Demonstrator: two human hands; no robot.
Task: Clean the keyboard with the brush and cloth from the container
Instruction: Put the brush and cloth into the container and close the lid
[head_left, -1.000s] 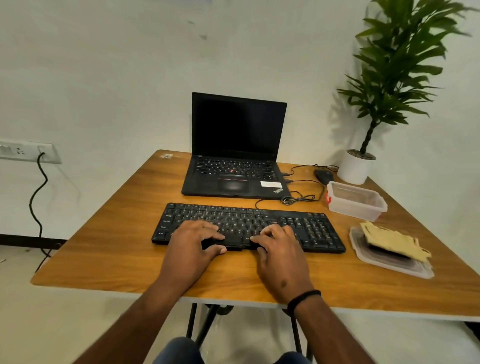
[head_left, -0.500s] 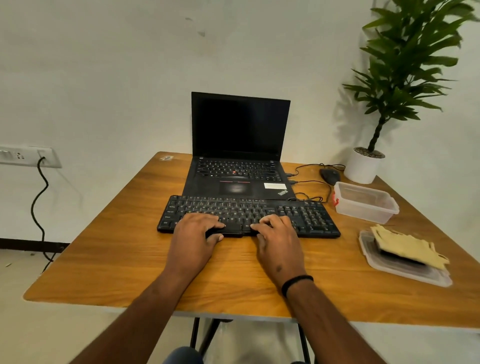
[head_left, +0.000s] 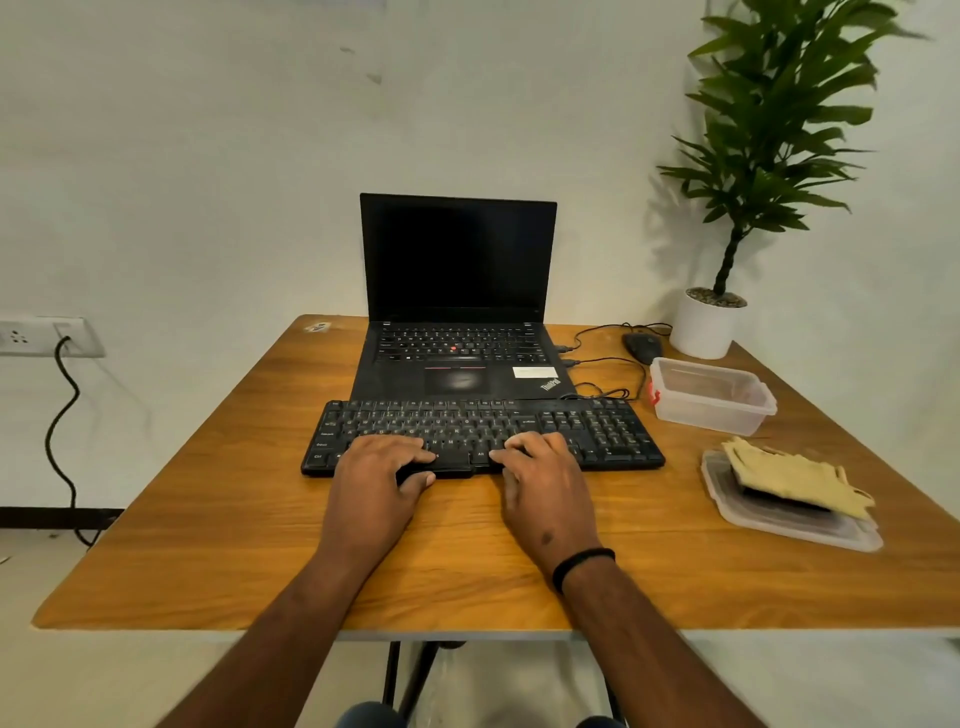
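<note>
judging by its build, the long black plastic keyboard (head_left: 483, 436), lying before the laptop (head_left: 457, 312), looks stiff and light, best taken by its ends, while the left hand (head_left: 376, 480) and right hand (head_left: 545, 483) rest flat on its front edge, grasping nothing.

Your left hand (head_left: 376, 480) and right hand (head_left: 545, 486) cover the front middle keys of the black corded keyboard (head_left: 597, 431). The crumpled yellow cloth (head_left: 789, 475) hides most of some dark thing on the clear plastic lid (head_left: 779, 525), can't tell what.
</note>
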